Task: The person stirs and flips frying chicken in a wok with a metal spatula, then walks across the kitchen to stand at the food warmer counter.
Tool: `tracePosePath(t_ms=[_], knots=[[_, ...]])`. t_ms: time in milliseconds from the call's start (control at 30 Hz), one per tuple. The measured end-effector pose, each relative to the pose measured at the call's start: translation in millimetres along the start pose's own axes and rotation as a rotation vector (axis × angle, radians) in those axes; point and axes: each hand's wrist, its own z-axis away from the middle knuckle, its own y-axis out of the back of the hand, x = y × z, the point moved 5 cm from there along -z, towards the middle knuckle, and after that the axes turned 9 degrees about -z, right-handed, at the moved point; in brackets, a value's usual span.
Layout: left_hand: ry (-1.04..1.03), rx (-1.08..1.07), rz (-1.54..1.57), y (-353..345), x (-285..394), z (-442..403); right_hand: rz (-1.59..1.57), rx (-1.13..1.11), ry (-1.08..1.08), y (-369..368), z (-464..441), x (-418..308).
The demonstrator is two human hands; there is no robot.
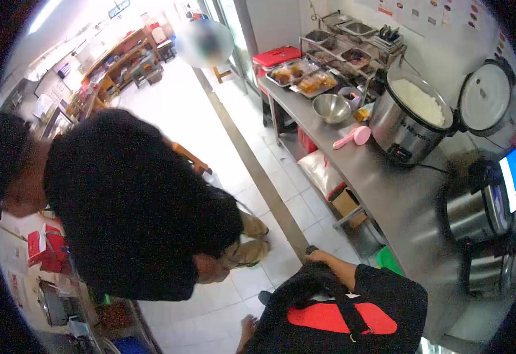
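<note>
My left hand (249,325) hangs low beside my dark clothing, above the white floor tiles. Its fingers look slightly apart and I see nothing in them. My right forearm (339,269) reaches forward from a black sleeve, close to the steel counter (382,194). A small dark item (311,250) shows at the wrist end; its kind is unclear, and my right hand's fingers are hidden. Across my front lies a black apron with a red panel (323,317) and a black strap (350,310). Neither hand touches the counter.
A person in black (134,206) stands close at my left. On the counter are a rice cooker (408,133) holding white rice, a pink scoop (352,137), a metal bowl (331,108) and food trays (315,83). More cookers (476,212) stand near a lit screen (513,180).
</note>
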Motion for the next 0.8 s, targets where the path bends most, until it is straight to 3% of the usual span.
tracePosePath(t_ms=[33,67,100,167,200,233,267,333,467,533,567,600,667,700,733,800], knots=[[-0.075,-0.069,0.043,-23.7,6.6,4.2,-0.098,0.199,0.230,16.0,2.3,12.5],[-0.154,-0.133,0.092,-47.4,19.7,13.1,-0.109,0.152,0.168,25.8,-17.9,43.2],[-0.339,-0.145,-0.305,-91.1,63.2,33.3,-0.111,0.113,0.080,37.7,-27.3,68.4],[-0.259,-0.085,-0.560,-169.5,134.1,39.2,-0.050,0.094,0.009,85.6,-29.7,65.3],[0.015,-0.030,-0.405,-182.0,134.6,30.9,0.006,0.096,0.010,112.0,-0.9,46.6],[0.013,-0.038,-0.375,-188.2,135.3,0.2,0.065,0.100,0.014,137.0,15.6,26.8],[0.006,-0.048,-0.342,-195.9,141.7,-26.4,-0.124,0.327,-0.021,153.8,9.7,27.7],[0.019,0.046,-0.290,-215.9,172.3,-35.3,-0.342,0.322,-0.078,188.0,1.8,-8.8],[-0.021,0.087,-0.258,-223.2,206.3,-56.5,-0.424,0.142,0.033,231.6,-95.4,-84.2],[0.051,0.131,-0.256,-222.7,209.4,-82.3,-0.513,0.082,0.273,263.8,-110.3,-160.6],[-0.163,0.067,-0.700,-201.0,180.9,-151.9,-0.459,0.108,0.272,280.9,-117.9,-193.9],[0.188,0.240,-0.497,-226.4,238.5,-84.6,-0.411,0.128,0.277,295.3,-134.3,-221.8],[0.238,0.180,-0.404,-228.2,257.5,-113.4,-0.195,0.119,0.333,327.8,-179.5,-256.2],[0.069,0.100,-0.323,-227.5,276.2,-120.6,-0.410,0.066,0.239,336.7,-204.2,-259.5],[-0.095,0.014,-0.252,-229.7,305.4,-128.8,-0.393,0.094,0.175,350.2,-223.3,-258.4],[-0.061,0.103,-0.232,-237.2,383.1,-159.6,-0.528,0.123,0.060,373.1,-251.1,-232.4]])
